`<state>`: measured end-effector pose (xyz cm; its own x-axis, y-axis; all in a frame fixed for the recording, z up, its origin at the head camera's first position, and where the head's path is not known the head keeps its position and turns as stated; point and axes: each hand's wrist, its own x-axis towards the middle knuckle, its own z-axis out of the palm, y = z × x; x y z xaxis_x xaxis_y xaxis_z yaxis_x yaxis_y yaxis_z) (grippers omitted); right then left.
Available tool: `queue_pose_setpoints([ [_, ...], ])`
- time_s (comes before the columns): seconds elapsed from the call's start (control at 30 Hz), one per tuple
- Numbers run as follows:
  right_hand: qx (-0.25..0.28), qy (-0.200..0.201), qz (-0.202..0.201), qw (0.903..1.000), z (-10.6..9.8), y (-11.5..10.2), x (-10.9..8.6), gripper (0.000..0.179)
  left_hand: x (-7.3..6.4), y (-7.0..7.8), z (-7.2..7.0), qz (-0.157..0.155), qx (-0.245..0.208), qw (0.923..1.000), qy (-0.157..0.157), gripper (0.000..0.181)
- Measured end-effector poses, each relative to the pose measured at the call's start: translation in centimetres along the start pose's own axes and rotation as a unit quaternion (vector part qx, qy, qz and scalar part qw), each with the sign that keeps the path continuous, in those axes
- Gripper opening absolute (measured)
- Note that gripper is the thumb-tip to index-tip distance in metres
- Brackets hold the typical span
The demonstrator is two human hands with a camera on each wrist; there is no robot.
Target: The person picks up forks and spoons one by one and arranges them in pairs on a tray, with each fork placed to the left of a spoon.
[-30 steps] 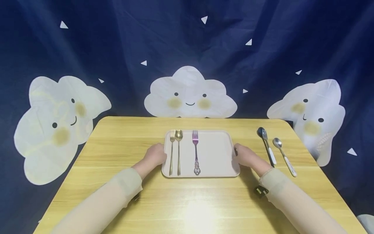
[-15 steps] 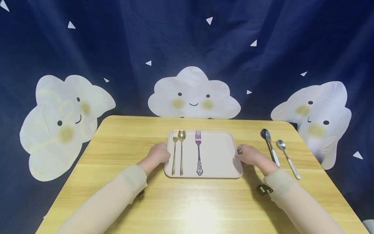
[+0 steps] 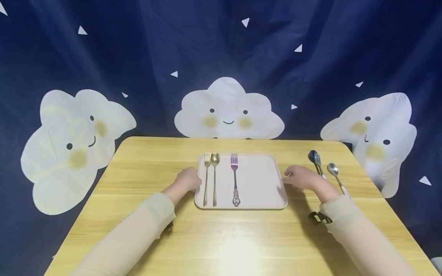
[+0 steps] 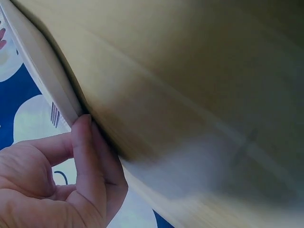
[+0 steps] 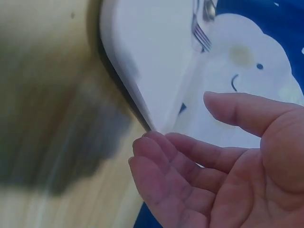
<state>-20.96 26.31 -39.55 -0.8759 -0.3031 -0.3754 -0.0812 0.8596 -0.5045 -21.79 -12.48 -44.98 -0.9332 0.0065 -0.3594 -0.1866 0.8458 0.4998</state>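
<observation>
A pale pink rectangular tray (image 3: 259, 180) lies on the wooden table. On its left part are a gold fork (image 3: 206, 163) and a gold spoon (image 3: 215, 159), side by side. Closer to the middle lies a purple-tined fork (image 3: 234, 164) with an ornate handle. My left hand (image 3: 186, 180) pinches the tray's left edge, thumb and fingers meeting at the rim in the left wrist view. At the opposite side, my right hand (image 3: 305, 178) has its thumb spread apart from the fingers. In the right wrist view, its fingertips (image 5: 152, 142) are at the tray's rim.
Beyond the right hand lie a dark spoon (image 3: 312, 155), a fork (image 3: 318, 158) beside it and a silver spoon (image 3: 333, 169), their handles partly hidden by the arm. A navy curtain with clouds (image 3: 228, 109) hangs behind the table (image 3: 155, 151).
My right hand has loosened from the tray's right edge and shifted slightly rightward, its wrist lifting. The left hand keeps its grip. The view shifted a little; tray and cutlery look unmoved on the table.
</observation>
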Motion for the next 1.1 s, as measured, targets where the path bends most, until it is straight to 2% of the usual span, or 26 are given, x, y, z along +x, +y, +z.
queue_pose_setpoints([
  [0.27, 0.042, -0.004, 0.017, 0.9990, -2.3, 0.5, -1.0, 0.045, -0.3, 0.2, -0.1, 0.003, -0.007, 1.0000, -0.003, 0.006],
  [0.47, 0.039, -0.005, 0.017, 0.9991, -4.2, 1.3, -1.5, 0.045, -0.3, 0.3, -0.1, -0.002, -0.007, 1.0000, -0.003, 0.006],
  [0.6, 0.034, -0.001, 0.026, 0.9991, -5.2, 2.1, -1.3, 0.046, -0.4, 0.2, -0.3, -0.004, -0.015, 0.9998, -0.009, 0.006],
  [0.73, 0.046, 0.004, 0.036, 0.9983, -5.9, 2.8, -1.2, 0.040, -0.4, 0.2, -0.4, -0.008, -0.025, 0.9995, -0.018, 0.006],
  [0.83, 0.063, 0.002, 0.046, 0.9970, -6.3, 3.5, -0.9, 0.037, -0.3, 0.2, -0.4, -0.010, -0.027, 0.9994, -0.021, 0.008],
  [1.1, 0.064, 0.016, 0.080, 0.9946, -6.6, 6.0, 0.2, 0.026, -0.1, 0.2, -0.5, -0.013, -0.028, 0.9991, -0.029, 0.008],
])
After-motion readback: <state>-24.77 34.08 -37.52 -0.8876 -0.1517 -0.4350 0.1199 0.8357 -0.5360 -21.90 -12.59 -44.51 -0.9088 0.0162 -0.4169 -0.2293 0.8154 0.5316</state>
